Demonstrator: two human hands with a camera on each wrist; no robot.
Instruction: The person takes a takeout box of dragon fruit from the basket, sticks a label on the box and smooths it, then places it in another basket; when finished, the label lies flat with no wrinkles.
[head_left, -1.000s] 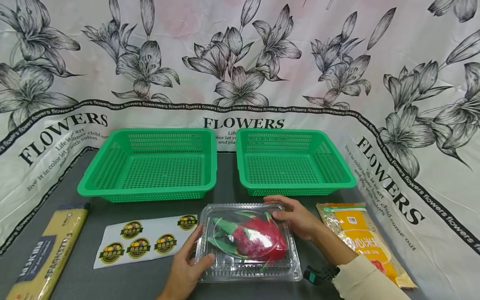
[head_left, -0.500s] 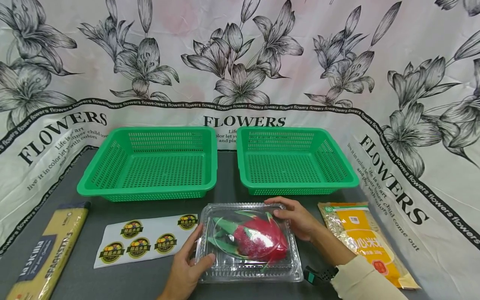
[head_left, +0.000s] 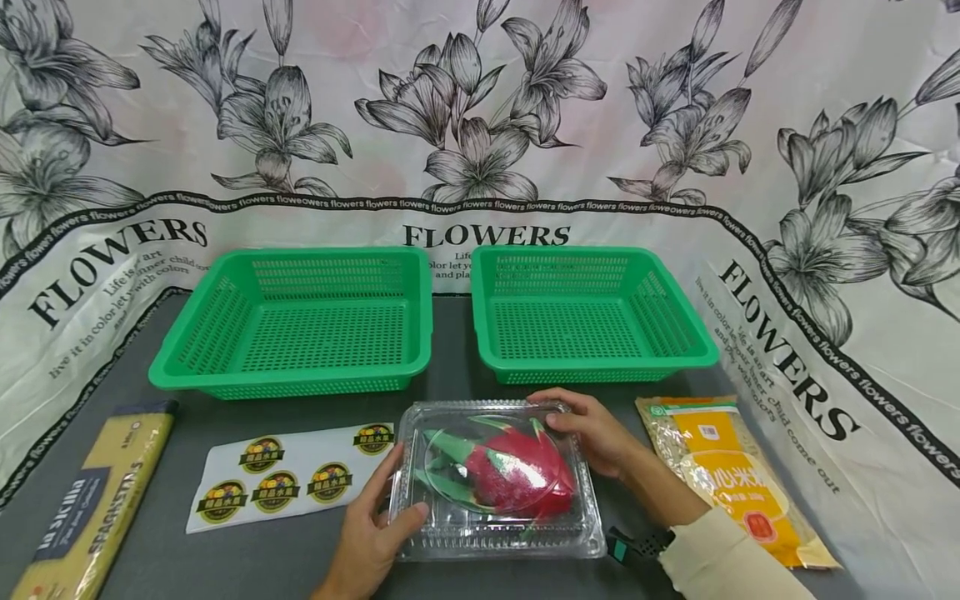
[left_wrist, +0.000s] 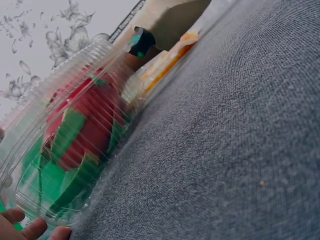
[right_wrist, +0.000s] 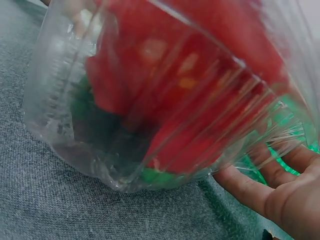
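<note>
A clear plastic clamshell box (head_left: 495,547) with a ridged rim lies lid-down on the dark grey cloth, in the front middle of the head view. Inside it shows a red dragon fruit (head_left: 525,473) with green scales pointing left. My left hand (head_left: 372,523) grips the box's left side, thumb over the lid's edge and fingers along the side wall. At the far right corner my right hand (head_left: 597,435) holds the box, its thumb on the lid's rim. In the right wrist view, fingers (right_wrist: 245,187) lie against the box's lower end.
Two green baskets (head_left: 300,383) (head_left: 600,367) stand at the back. A sheet of round stickers (head_left: 300,508) lies left of the box, with a spaghetti pack (head_left: 112,483) farther left. A yellow bag (head_left: 735,475) is on the right. A floral curtain (head_left: 480,108) hangs behind.
The head view has shifted slightly. Both hands keep their hold on the box, which stays in place with the dragon fruit inside.
</note>
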